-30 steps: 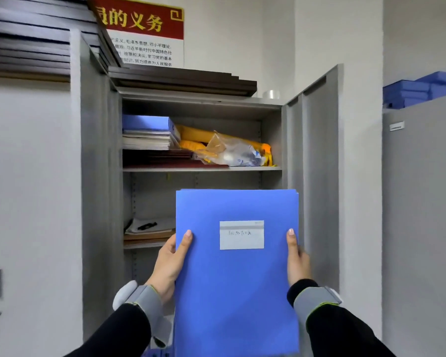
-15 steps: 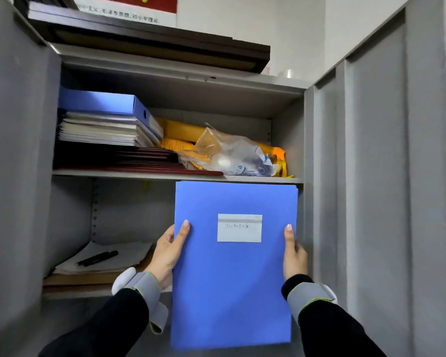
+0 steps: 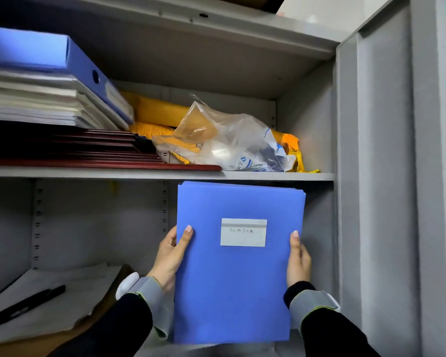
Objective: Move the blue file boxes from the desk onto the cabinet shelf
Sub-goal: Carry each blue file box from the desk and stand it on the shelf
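The blue file box (image 3: 238,264) was held upright in front of the open cabinet, its top edge just under the upper shelf (image 3: 268,175). The left hand (image 3: 171,256) and the right hand (image 3: 298,258) were clamped on its two sides. It looked like the putting-away step. Next, the box probably needed tipping and sliding onto the lower shelf, beside the papers (image 3: 62,300) and pen (image 3: 26,305).

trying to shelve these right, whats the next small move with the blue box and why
Probably ease the flat blue plastic file box, gripped by the left hand and right hand, forward into the right side of the grey metal cabinet's lower compartment: its top edge sits just under the upper shelf.
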Demonstrator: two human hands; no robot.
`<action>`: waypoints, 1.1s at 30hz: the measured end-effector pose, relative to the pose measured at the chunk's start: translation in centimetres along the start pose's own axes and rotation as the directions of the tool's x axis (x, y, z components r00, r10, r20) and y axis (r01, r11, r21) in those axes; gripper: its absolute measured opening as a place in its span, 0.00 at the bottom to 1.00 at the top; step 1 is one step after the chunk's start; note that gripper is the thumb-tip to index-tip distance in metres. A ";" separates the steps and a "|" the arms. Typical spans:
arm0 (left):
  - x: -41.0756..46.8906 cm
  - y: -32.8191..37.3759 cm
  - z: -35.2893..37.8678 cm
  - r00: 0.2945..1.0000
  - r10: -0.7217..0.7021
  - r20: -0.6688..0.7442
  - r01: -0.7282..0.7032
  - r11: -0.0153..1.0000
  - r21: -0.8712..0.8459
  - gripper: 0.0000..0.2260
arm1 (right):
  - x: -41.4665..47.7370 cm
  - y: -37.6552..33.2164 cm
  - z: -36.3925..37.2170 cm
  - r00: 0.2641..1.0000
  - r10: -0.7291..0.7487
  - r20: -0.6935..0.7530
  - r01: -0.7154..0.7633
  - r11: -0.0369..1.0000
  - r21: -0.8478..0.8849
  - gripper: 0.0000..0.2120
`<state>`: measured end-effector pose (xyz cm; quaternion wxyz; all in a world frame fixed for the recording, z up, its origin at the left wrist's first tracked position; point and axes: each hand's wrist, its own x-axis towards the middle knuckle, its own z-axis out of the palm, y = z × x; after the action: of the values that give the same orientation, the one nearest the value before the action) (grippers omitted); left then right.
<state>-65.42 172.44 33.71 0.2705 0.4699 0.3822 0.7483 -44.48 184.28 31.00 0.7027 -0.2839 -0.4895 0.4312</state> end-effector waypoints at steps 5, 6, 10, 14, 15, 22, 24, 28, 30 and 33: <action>4.0 -2.4 0.1 1.000 -0.003 -0.005 0.003 1.000 -0.009 0.18 | 4.3 1.9 1.6 1.000 0.005 0.022 -0.006 0.999 0.038 0.18; 4.8 -3.0 0.1 1.000 -0.009 -0.012 0.009 1.000 -0.008 0.18 | 5.2 2.5 1.9 0.999 0.017 0.036 -0.018 0.999 0.028 0.18; 7.0 -5.0 0.2 0.996 -0.019 -0.085 0.019 1.000 0.001 0.17 | 8.1 4.9 3.3 1.000 0.023 -0.015 -0.025 0.993 -0.116 0.16; 8.7 -6.4 1.1 0.989 0.039 -0.145 -0.033 0.999 0.037 0.15 | 9.2 6.5 4.5 0.998 -0.055 -0.024 0.046 0.954 -0.295 0.27; 9.0 -6.9 1.5 0.985 0.046 -0.164 -0.039 0.998 0.047 0.16 | 9.2 7.0 4.7 0.997 -0.078 0.015 0.078 0.932 -0.355 0.29; 9.6 -10.2 5.1 0.981 0.175 -0.085 -0.147 0.952 0.268 0.27 | 7.3 6.4 9.0 0.875 -0.039 0.482 0.217 0.922 -0.320 0.30; 9.5 -11.0 5.8 0.982 0.190 -0.006 -0.178 0.931 0.318 0.31 | 6.8 5.3 9.5 0.874 0.024 0.486 0.095 0.971 -0.220 0.31; 9.5 -12.0 7.4 0.977 0.144 0.158 -0.192 0.917 0.351 0.39 | 6.8 3.4 8.2 0.873 0.051 0.485 0.029 0.987 -0.157 0.37; 9.5 -12.2 8.5 0.965 0.135 0.223 -0.210 0.911 0.356 0.41 | 7.1 2.8 7.4 0.889 0.041 0.456 0.047 0.982 -0.181 0.42; 9.5 -12.6 10.5 0.939 0.120 0.321 -0.240 0.899 0.366 0.45 | 7.9 2.6 6.0 0.929 -0.011 0.370 0.130 0.946 -0.296 0.49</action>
<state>-59.22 190.12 30.83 0.1506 0.6536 0.4373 0.5991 -49.79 192.38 34.53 0.5607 -0.2898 -0.6836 0.3666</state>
